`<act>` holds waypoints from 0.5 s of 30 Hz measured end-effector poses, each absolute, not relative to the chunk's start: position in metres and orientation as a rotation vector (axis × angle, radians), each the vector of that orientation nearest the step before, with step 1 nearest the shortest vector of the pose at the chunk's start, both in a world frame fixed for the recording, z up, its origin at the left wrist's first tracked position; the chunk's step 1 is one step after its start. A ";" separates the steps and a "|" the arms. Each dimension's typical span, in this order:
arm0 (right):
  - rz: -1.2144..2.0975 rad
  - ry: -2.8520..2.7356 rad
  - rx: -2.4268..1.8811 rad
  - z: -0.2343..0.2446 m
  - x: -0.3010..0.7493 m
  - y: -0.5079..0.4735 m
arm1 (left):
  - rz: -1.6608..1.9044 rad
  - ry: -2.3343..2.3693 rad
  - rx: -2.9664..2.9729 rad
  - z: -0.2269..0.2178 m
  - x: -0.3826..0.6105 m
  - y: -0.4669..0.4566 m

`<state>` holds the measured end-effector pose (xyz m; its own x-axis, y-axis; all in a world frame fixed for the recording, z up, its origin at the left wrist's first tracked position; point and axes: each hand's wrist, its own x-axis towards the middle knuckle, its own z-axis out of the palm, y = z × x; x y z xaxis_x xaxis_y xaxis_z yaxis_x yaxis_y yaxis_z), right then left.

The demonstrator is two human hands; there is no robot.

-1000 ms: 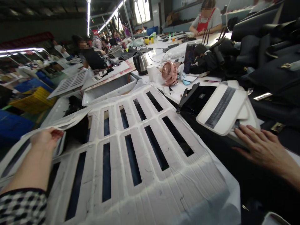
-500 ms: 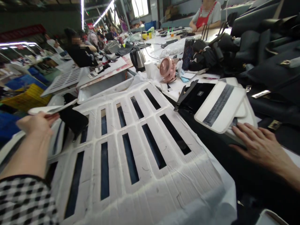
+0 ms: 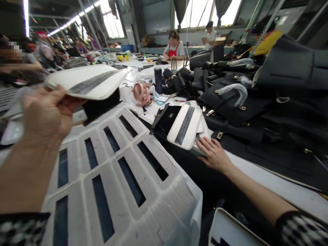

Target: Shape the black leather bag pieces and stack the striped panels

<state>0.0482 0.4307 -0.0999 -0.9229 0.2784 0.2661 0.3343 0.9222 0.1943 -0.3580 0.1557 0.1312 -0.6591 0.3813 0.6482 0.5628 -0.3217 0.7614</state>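
Note:
My left hand (image 3: 48,116) is raised at the left, its thumb and fingers closed on the near edge of a white bag panel (image 3: 96,79) with a dark grey stripe. A black piece (image 3: 102,107) hangs below that panel. At the centre right, my right hand (image 3: 214,153) lies with fingers spread, its fingertips touching the lower edge of a stack of white panels. The top striped panel (image 3: 185,126) rests on a black bag part (image 3: 167,118). Between my hands stretches a cloth-covered slotted board (image 3: 116,184).
A pink fan (image 3: 141,94) and a dark patterned bottle (image 3: 158,80) stand beyond the board. Black bags (image 3: 230,102) with gold clasps are heaped at the right. A white-edged tray-like piece (image 3: 230,229) is at the bottom. Several people work farther back, one in a red apron (image 3: 173,51).
The view has swung to the right. My left hand has lifted the white panel, with the black piece, up from the board's left side. My right hand stays at the stack.

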 end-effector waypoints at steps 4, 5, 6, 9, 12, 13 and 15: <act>-0.340 -2.869 -0.458 -0.100 0.050 0.430 | -2.488 -1.927 -1.151 0.061 -0.279 0.222; -0.341 -2.871 -0.458 -0.100 0.050 0.430 | -2.484 -2.005 -1.154 0.039 -0.262 0.238; -0.343 -2.873 -0.460 -0.099 0.050 0.429 | -2.465 -2.086 -1.168 0.016 -0.247 0.253; -0.356 -2.872 -0.477 -0.098 0.049 0.429 | -2.310 -2.273 -1.262 -0.041 -0.212 0.289; -0.379 -2.873 -0.501 -0.099 0.048 0.431 | -2.085 -2.351 -1.373 -0.073 -0.192 0.305; -0.383 -2.872 -0.504 -0.100 0.048 0.432 | -2.017 -2.362 -1.421 -0.079 -0.188 0.306; -0.376 -2.854 -0.498 -0.103 0.048 0.433 | -1.895 -2.382 -1.535 -0.083 -0.186 0.303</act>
